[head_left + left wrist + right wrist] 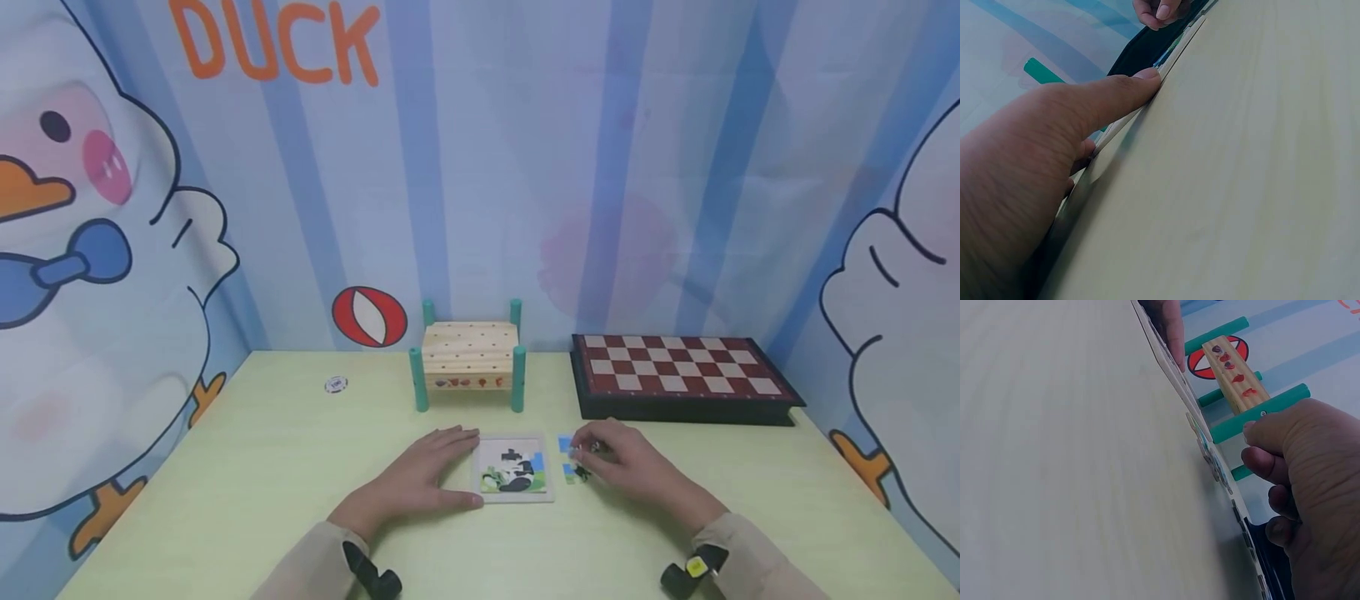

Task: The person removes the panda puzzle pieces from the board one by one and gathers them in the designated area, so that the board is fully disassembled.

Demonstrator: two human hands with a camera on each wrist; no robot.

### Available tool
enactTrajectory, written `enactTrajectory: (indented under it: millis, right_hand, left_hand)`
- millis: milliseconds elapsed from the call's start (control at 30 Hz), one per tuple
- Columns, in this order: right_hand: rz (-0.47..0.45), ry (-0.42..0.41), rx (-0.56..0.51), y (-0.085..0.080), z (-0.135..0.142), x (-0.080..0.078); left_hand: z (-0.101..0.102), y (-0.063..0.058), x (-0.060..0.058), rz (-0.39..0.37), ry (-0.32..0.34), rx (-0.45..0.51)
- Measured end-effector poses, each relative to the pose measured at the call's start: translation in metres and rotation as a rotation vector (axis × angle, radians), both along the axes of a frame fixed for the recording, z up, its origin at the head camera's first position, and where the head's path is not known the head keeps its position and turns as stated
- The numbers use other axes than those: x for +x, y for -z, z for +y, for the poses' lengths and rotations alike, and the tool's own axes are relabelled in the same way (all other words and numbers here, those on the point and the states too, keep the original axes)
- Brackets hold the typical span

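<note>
A jigsaw puzzle in a pale frame (pixel 516 497) lies on the table, its panda picture partly filled, with a dark gap near the top. My left hand (pixel 423 479) rests at the frame's left side, fingers extended along its upper-left corner and thumb at its lower-left corner. In the left wrist view, the left thumb (pixel 1129 90) touches the frame edge. Loose puzzle pieces (pixel 567 468) lie right of the frame, partly hidden by my right hand (pixel 626 462). That hand hovers over them with loosely bent fingers; in the right wrist view its thumb and index tips look apart, no piece visible between them.
Behind the puzzle stands a small wooden rack (pixel 471 348) with green posts. A folded checkered board box (pixel 682 379) sits at the back right. One round chip (pixel 336 384) lies at the back left of the table (pixel 247 467). A printed curtain (pixel 495 167) hangs behind.
</note>
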State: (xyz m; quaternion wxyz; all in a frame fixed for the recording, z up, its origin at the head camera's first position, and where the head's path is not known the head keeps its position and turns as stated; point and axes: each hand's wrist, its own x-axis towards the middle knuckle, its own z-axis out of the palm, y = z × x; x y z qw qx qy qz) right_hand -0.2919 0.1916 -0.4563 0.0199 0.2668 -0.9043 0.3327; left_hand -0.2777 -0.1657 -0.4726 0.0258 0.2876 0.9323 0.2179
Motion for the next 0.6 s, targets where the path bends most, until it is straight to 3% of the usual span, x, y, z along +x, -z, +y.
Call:
enactTrajectory:
  millis: [600]
  right_hand:
    - [-0.005,-0.004,-0.002,0.0003,0.0010,-0.0019]
  left_hand:
    - [0.0010,-0.0003,-0.0014,0.000,-0.001,-0.018]
